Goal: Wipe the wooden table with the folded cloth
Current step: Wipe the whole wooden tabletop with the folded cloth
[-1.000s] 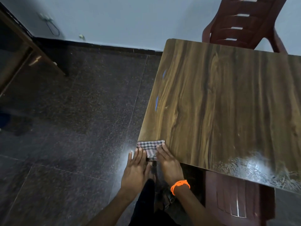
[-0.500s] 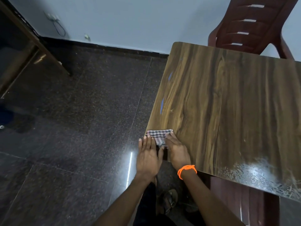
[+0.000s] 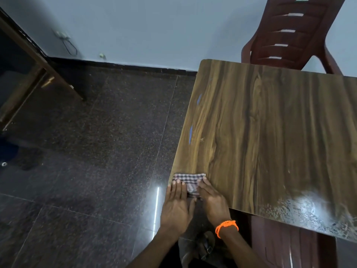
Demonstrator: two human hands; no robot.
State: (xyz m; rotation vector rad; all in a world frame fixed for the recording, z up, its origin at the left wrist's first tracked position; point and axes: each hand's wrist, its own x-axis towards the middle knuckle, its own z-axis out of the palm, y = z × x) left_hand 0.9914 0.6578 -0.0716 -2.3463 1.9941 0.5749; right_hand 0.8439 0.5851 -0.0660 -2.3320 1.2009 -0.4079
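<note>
Left hand (image 3: 176, 205): flat, fingers straight and together, fingertips pressing on the near-left part of the cloth; palm hangs off the table's near-left corner, over the floor.

Right hand (image 3: 211, 199): flat, fingers straight, laid on the cloth's right portion; orange band (image 3: 226, 228) at the wrist. Neither hand grips; both press.

Folded cloth (image 3: 188, 179): checked, small, lying at the near-left corner of the wooden table (image 3: 270, 142). Its long axis runs left to right along the near edge. It lies directly beyond the palms and under the fingertips of both hands, equally near to each.

Table surface: stretches far and right from the cloth, so the wipe likely heads that way. Two blue marks (image 3: 191, 134) near the left edge; a pale dusty patch (image 3: 309, 209) at the near right.

Surroundings: red plastic chair (image 3: 293, 33) at the far side; dark speckled floor (image 3: 96, 151) to the left.
</note>
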